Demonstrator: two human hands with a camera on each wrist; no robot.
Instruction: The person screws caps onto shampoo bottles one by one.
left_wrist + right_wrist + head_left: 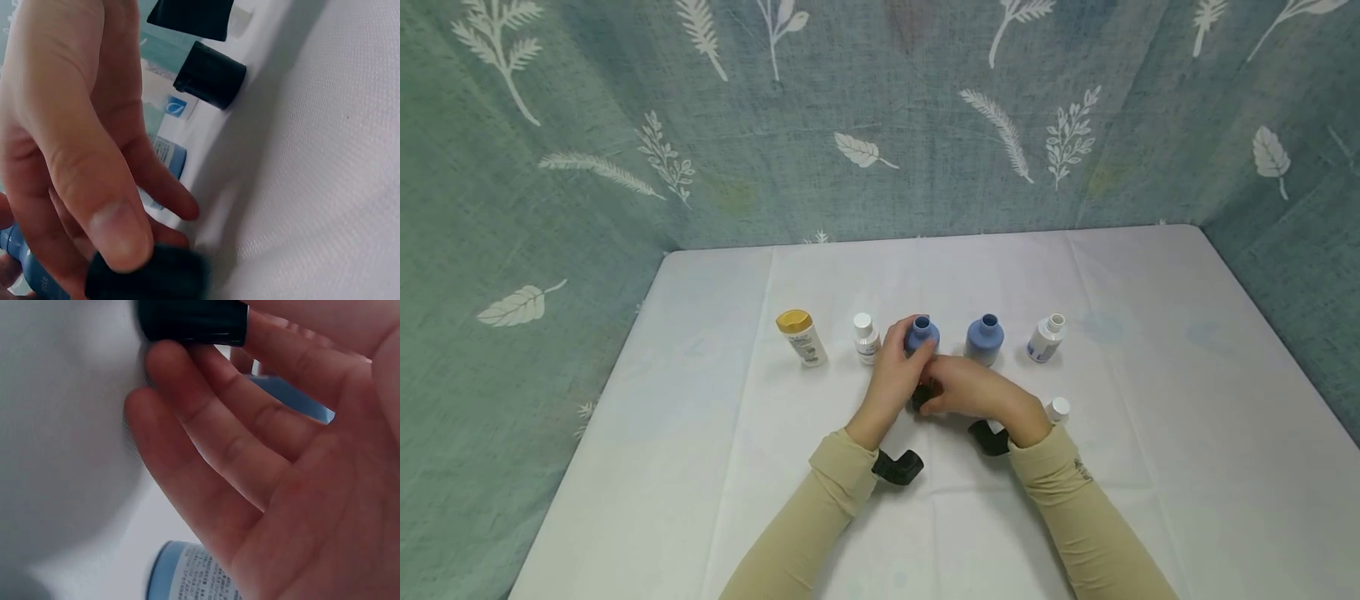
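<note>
Remotely, I'm seeing a yellow-capped bottle (805, 342) standing far left, a white-capped bottle (866, 342) standing to its right. Next, the left hand (887, 371) is gripping an uncapped blue bottle (917, 335), fingers curling around it; nearer, a black elbow fitting (901, 468) is lying partly behind the left sleeve (842, 475). The right hand (966, 389) is pinching a black pipe piece (162, 278) between thumb and fingers, just near of that bottle. Rightward, a second blue bottle (984, 337) is standing beyond the right hand, another elbow (988, 439) is lying nearer, and an open white bottle (1046, 339) is standing far right.
</note>
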